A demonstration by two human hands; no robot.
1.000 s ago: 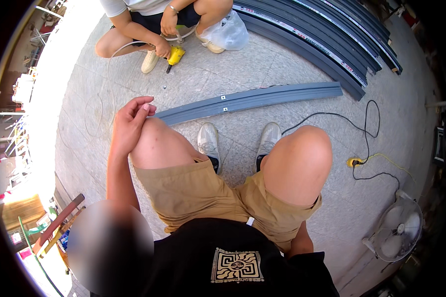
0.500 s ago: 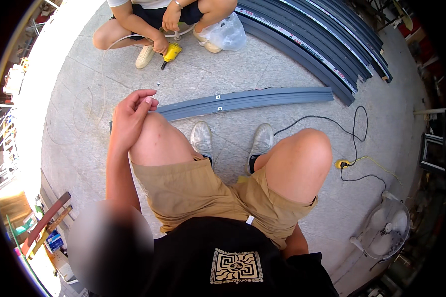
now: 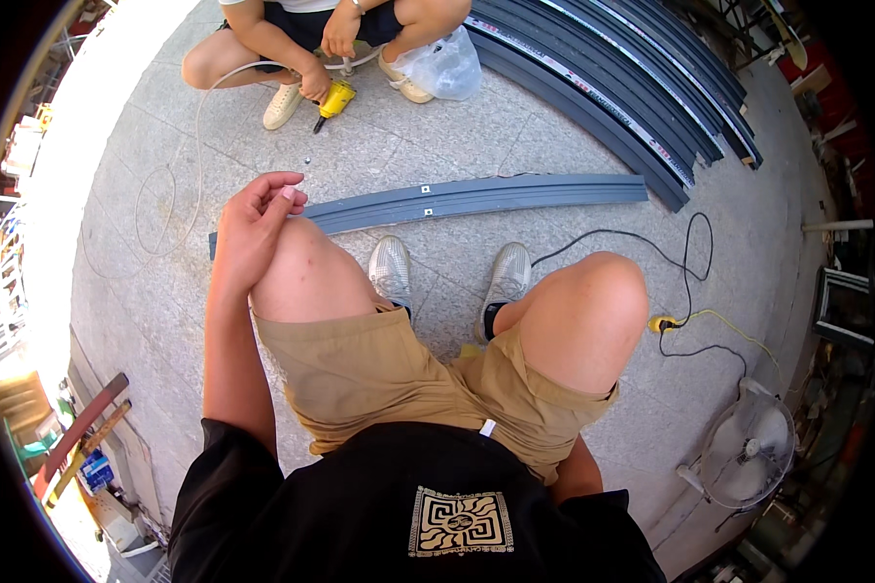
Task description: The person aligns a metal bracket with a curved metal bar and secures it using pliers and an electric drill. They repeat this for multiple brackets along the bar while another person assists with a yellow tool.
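Observation:
My left hand (image 3: pixel 253 222) rests on my left knee, its fingers loosely bent and apart, and nothing shows in it. Just beyond it, a long blue-grey metal profile (image 3: pixel 535 192) lies across the floor in front of my shoes, its left part hidden behind my hand and knee. Two small white squares (image 3: pixel 427 212) sit near its middle. My right forearm (image 3: pixel 579 472) goes down beside my right thigh, and the hand is out of sight. Facing me, a squatting person grips a yellow power tool (image 3: pixel 335 98), its dark tip pointing at the floor.
A stack of long dark profiles (image 3: pixel 593 97) lies at the far right, beside a clear plastic bag (image 3: pixel 445 66). A black cable (image 3: pixel 642 233) runs to a yellow socket (image 3: pixel 663 324). A fan (image 3: pixel 749 447) lies at the right. A thin hose (image 3: pixel 200 146) curls at the left.
The view has shifted slightly. My left hand stays on my knee, and the other person still holds the yellow power tool low.

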